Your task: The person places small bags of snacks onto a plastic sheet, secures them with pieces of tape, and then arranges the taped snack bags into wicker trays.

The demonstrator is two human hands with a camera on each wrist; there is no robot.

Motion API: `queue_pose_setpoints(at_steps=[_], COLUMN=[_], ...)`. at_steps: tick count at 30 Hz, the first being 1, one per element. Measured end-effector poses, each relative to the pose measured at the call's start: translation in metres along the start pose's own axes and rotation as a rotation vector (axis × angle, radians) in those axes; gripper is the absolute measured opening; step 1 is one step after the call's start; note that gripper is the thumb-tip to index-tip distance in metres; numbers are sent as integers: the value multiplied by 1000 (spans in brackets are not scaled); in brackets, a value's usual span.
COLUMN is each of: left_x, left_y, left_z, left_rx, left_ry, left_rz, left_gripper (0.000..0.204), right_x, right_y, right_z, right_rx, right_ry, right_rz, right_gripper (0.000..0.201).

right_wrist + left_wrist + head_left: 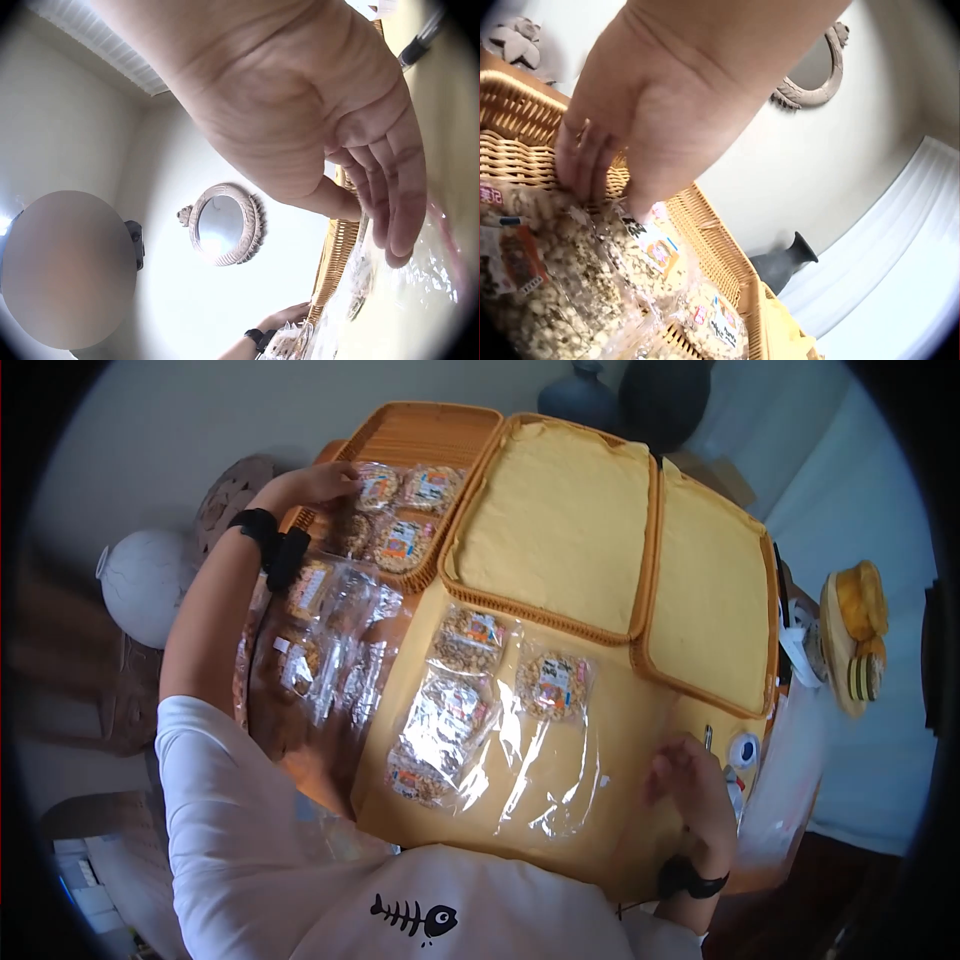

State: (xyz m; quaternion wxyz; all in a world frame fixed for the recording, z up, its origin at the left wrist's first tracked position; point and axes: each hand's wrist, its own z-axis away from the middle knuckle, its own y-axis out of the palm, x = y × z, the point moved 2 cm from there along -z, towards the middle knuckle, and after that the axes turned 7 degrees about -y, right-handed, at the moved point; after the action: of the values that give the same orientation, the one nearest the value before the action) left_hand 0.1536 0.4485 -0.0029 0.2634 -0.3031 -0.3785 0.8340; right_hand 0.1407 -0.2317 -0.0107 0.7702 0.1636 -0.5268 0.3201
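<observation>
My left hand reaches into the left wicker tray, thumb and fingers at the edge of a round, nutty-looking snack cake in clear plastic with a printed label. In the left wrist view, the thumb lies against this labelled packet, fingertips by its wrapper edge. More cake packets sit beside it in the tray. Loosely bent, my right hand hovers low over the yellow table covering with nothing in its fingers. Closest to it on the left is a strip of clear packets with a labelled cake.
Two wicker trays lined with yellow cloth stand right of the left tray. More packets lie at front centre and left. A pen and a tape roll rest at right; a white round vase stands at left.
</observation>
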Motion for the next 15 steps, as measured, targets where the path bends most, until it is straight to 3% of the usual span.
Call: queue_pose_setpoints(at_steps=[3, 6, 9, 11, 12, 13, 14, 15], left_x=[-34, -59, -98, -147, -153, -159, -174, -168], left_y=[-4, 0, 18, 42, 58, 71, 83, 103], left_z=[18, 44, 80, 139, 150, 161, 177, 169], left_rx=[-64, -384, -244, 96, 222, 349, 497, 606], left_ry=[-57, 156, 512, 516, 608, 698, 613, 650], left_rz=[-407, -383, -172, -180, -175, -171, -221, -156], left_gripper=[64, 49, 41, 25, 28, 30, 36, 40], right_x=[3, -2, -18, -25, -23, -13, 1, 11], right_y=[-1, 2, 12, 19, 24, 30, 38, 46], right_z=[7, 6, -8, -21, -28, -34, -39, -44], right_rx=[6, 129, 115, 189, 228, 241, 254, 265], right_ry=[50, 94, 16, -55, -93, -9, 73, 155], right_rz=[106, -44, -115, -171, -200, -235, -270, -305], right_gripper=[13, 18, 25, 28, 31, 33, 36, 39])
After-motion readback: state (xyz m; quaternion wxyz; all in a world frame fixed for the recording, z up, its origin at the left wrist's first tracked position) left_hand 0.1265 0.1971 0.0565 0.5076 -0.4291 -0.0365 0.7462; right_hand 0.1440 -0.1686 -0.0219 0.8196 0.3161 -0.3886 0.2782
